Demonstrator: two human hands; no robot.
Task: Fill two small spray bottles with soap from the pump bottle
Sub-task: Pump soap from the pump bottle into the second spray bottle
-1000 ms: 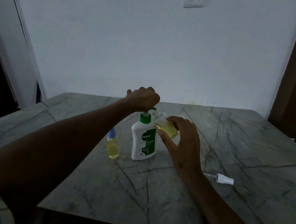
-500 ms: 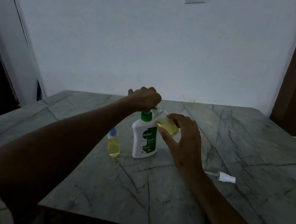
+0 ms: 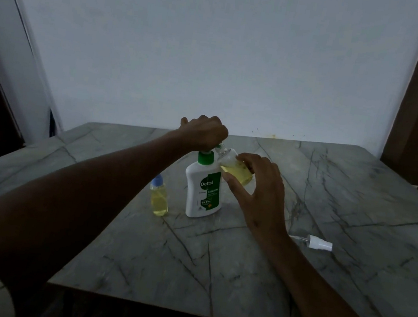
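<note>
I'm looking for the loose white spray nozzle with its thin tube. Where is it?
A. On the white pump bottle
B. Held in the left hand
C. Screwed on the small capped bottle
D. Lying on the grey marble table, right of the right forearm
D: the loose white spray nozzle lies flat on the grey marble table, just right of the right forearm, touching no bottle.

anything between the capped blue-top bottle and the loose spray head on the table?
Head view: the pump bottle stands between the blue-capped bottle and the loose spray head, then the right hand and its wrist.

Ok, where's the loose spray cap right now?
The spray cap lies on the table, right of the right hand's wrist.
</note>
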